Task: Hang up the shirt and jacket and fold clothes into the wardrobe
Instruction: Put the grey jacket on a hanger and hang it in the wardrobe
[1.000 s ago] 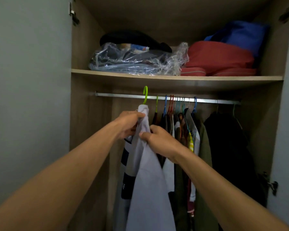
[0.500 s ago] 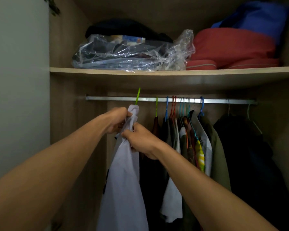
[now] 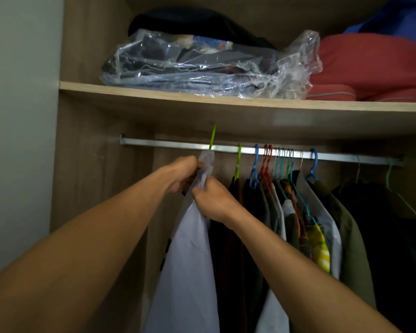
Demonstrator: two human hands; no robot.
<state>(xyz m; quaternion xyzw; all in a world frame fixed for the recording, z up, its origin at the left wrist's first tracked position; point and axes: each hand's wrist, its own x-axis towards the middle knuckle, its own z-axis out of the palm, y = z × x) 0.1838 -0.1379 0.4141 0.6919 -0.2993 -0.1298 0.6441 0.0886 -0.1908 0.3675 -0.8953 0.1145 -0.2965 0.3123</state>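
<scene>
My left grip [image 3: 185, 173] is curled round the bunched top of the shirt [image 3: 190, 260], just under the rail [image 3: 168, 143]. My right grip [image 3: 214, 200] sits just below it and to its right, fingers closed and pinching the same pale fabric at its edge. The two are close enough that I cannot tell if they touch. The shirt hangs straight down from both grips at the left end of the wardrobe [image 3: 87, 56], beside the row of hung clothes [image 3: 286, 212]. From its collar a green hanger [image 3: 212, 138] rises edge-on across the rail. I cannot tell whether the hook is seated over the rail. Further right the rail carries green, blue, red and teal hooks packed close together, with dark garments beyond them. On the shelf [image 3: 154, 92] above lies a clear plastic bag [image 3: 202, 66] of folded clothes with a dark bundle [image 3: 197, 22] on top. Red bedding [image 3: 370, 68] lies beside it, with something blue [image 3: 399, 20] above that. A pale door [image 3: 17, 116] stands at the left.
</scene>
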